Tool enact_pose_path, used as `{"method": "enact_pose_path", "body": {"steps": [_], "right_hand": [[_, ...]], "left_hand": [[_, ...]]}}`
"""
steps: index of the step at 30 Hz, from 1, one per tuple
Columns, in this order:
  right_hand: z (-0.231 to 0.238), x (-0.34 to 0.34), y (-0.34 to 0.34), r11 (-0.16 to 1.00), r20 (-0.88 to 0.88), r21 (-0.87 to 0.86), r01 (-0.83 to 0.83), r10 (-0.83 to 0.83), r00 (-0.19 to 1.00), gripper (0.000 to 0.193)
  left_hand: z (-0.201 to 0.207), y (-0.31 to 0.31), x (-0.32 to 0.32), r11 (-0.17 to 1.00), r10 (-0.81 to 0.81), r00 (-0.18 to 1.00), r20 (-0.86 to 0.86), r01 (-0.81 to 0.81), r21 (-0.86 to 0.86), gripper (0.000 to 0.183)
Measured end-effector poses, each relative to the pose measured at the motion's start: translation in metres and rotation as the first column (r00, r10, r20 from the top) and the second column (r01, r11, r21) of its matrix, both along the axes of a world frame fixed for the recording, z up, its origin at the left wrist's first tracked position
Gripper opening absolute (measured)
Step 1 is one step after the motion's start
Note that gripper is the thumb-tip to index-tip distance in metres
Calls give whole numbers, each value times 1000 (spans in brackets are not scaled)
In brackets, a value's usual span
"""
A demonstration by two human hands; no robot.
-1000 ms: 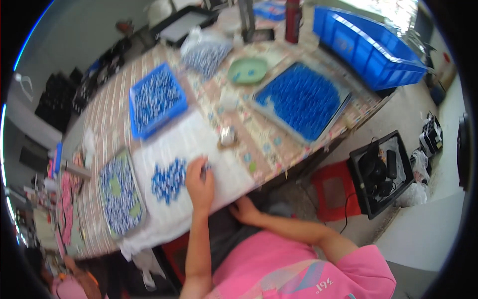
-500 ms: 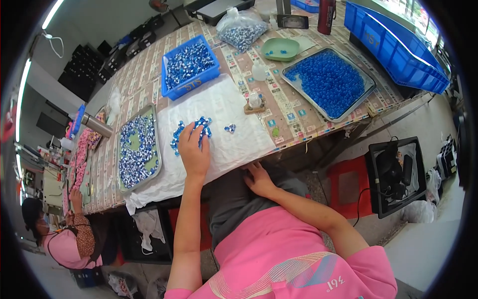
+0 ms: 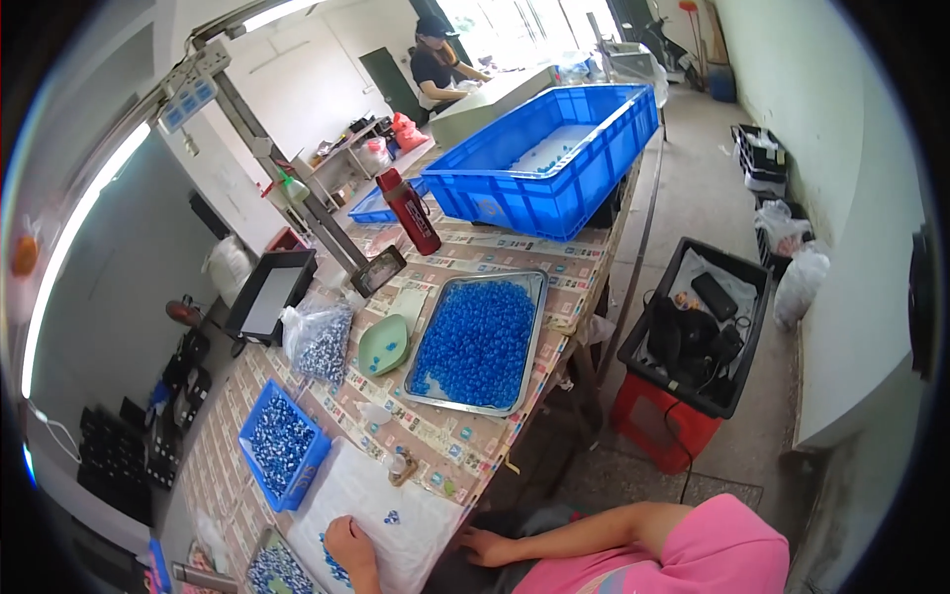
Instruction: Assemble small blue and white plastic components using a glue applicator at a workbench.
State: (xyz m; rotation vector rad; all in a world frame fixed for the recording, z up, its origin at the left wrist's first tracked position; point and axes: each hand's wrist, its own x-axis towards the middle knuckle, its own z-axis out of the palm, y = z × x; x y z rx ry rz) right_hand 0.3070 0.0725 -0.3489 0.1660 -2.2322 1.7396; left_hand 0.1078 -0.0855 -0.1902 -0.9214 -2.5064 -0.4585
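Observation:
My left hand (image 3: 350,544) is over the white cloth (image 3: 421,485), back upward, at a pile of blue beads (image 3: 332,566). Its fingers are mostly hidden, so a grip on any bead does not show. A small cluster of beads (image 3: 392,517) lies on the cloth to its right. At the table's near edge my right hand (image 3: 485,546) rests near my lap, fingers loosely extended and holding nothing. Left of the cloth is a tray (image 3: 265,543) of blue and silver beads, partly cut off. A blue bin (image 3: 319,450) of similar beads stands beyond the cloth.
A metal tray (image 3: 539,307) of blue beads, a green dish (image 3: 368,346) and a bag of beads (image 3: 322,342) sit farther back. Beyond are a red flask (image 3: 411,213) and large blue crate (image 3: 594,188). A black crate (image 3: 727,396) tops a red stool (image 3: 653,421) at right. Someone (image 3: 435,64) works far off.
The view has swung up and to the right, bringing the far room in and pushing my hands to the lower edge. My left hand stays at the bead pile; my right hand stays by the table edge.

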Motion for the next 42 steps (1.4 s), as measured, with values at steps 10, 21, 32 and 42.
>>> {"method": "enact_pose_path", "body": {"steps": [10, 21, 32, 42], "right_hand": [[1, -24, 13, 997, 139, -4, -75, 75, 987, 41], [-4, -30, -3, 991, 249, 25, -134, 124, 961, 53], [4, -47, 7, 994, 167, 55, -90, 79, 983, 46], [-1, -57, -3, 966, 259, 149, -210, 166, 951, 43]], "left_hand": [[54, 68, 91, 974, -70, 973, -221, 115, 197, 18], [3, 90, 223, 878, -476, 197, 857, 163, 450, 17], [35, 73, 170, 697, -667, 127, 734, -242, 675, 15], [120, 84, 150, -259, -914, -357, -191, 154, 954, 24]]}}
